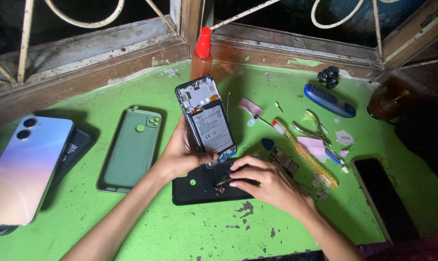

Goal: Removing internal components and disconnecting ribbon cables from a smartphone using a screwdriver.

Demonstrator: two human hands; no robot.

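Observation:
My left hand (180, 154) holds an opened phone (207, 118) upright, its back removed so the black battery and inner frame show. Its lower end rests near a black back cover (195, 188) lying flat on the green table (156, 232). My right hand (267, 181) rests on that cover, fingertips pinching a small dark part (222, 181) just under the phone's bottom edge.
A green phone case (132, 150) lies to the left, and a pastel phone (23, 169) stacked on dark devices at far left. An orange bottle (201, 55) stands behind. To the right lie a toothbrush (303, 152), tweezers (311, 128), a blue keypad phone (329, 100), a dark phone (383, 198).

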